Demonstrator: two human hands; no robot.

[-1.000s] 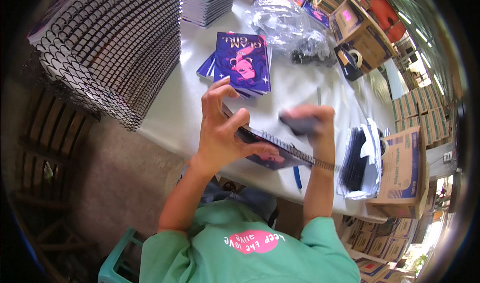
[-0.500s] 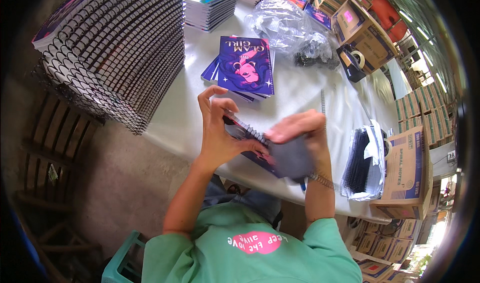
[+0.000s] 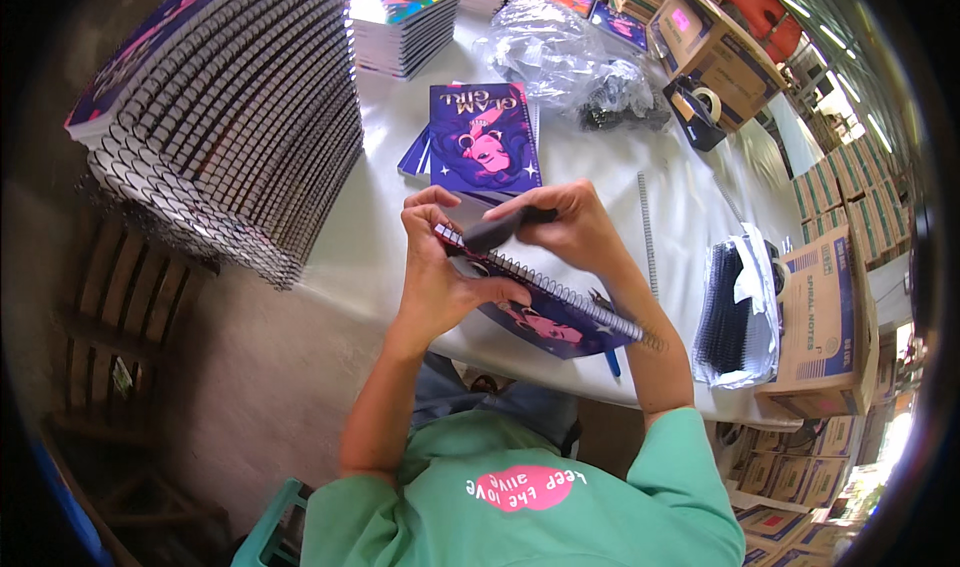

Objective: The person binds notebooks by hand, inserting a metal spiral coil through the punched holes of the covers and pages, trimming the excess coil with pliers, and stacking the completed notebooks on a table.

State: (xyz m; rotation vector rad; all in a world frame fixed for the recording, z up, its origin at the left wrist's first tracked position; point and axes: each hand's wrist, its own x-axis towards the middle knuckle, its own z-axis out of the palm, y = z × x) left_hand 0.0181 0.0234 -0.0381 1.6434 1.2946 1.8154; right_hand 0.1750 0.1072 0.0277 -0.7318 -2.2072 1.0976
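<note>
My left hand (image 3: 430,267) grips a purple-covered spiral notebook (image 3: 555,317) near its left end, thumb across the cover. The notebook is tilted, its spine upward with a wire coil (image 3: 560,289) running along it; coil sticks out past the right end, by my right forearm. A dark grey, flat, flexible-looking piece (image 3: 500,229) is pinched in my right hand (image 3: 570,222), over the spine's left end; its exact kind is unclear. Just beyond my hands lies a small pile of similar notebooks (image 3: 485,137).
A tall stack of bound notebooks (image 3: 230,117) stands at left. Clear plastic (image 3: 545,47) and a tape dispenser (image 3: 695,117) lie farther back. A loose coil (image 3: 647,232), black coils in a wrapper (image 3: 735,312) and a cardboard box (image 3: 815,327) are at right. A blue pen (image 3: 613,364) shows near the table's edge.
My right hand has swept left with the dark piece, from the middle of the spine to its left end. The notebook's spine is now more exposed; my left hand keeps its hold.
</note>
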